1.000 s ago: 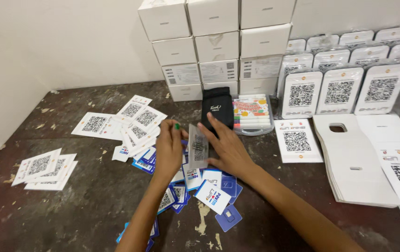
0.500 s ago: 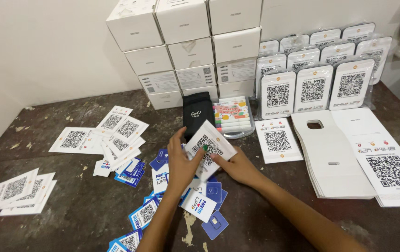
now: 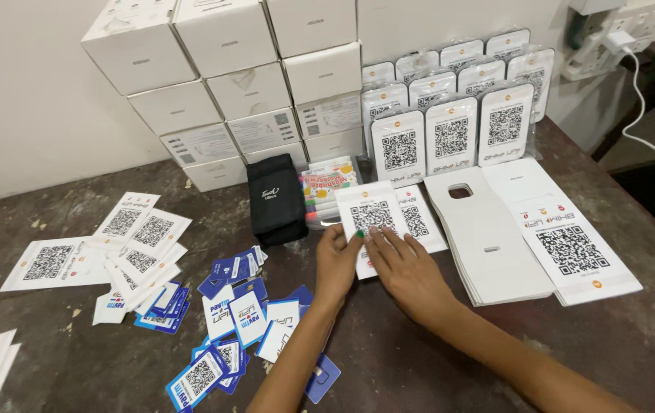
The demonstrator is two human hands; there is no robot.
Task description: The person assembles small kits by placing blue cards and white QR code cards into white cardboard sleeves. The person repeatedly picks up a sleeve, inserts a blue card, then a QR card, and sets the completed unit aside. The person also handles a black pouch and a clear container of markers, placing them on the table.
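Observation:
A white card with a black square code [image 3: 370, 216] lies flat on the dark table [image 3: 633, 336], on top of another such card [image 3: 417, 222]. My left hand [image 3: 336, 264] rests on its lower left edge. My right hand [image 3: 410, 271] lies flat over its lower right part, fingers spread and pressing it down. To the left of my hands is a loose heap of small blue and white cards [image 3: 243, 321].
White boxes [image 3: 228, 92] are stacked against the wall. A black pouch [image 3: 275, 200] and a pack of coloured markers [image 3: 327, 187] lie before them. Bagged code placards [image 3: 450, 115] lean at the back, a stack of white cut-out sheets [image 3: 492, 241] on the right, more code cards [image 3: 125, 241] on the left.
The code card, held up between both hands a second ago, has been carried right and laid flat on another card. The view has swung to the right.

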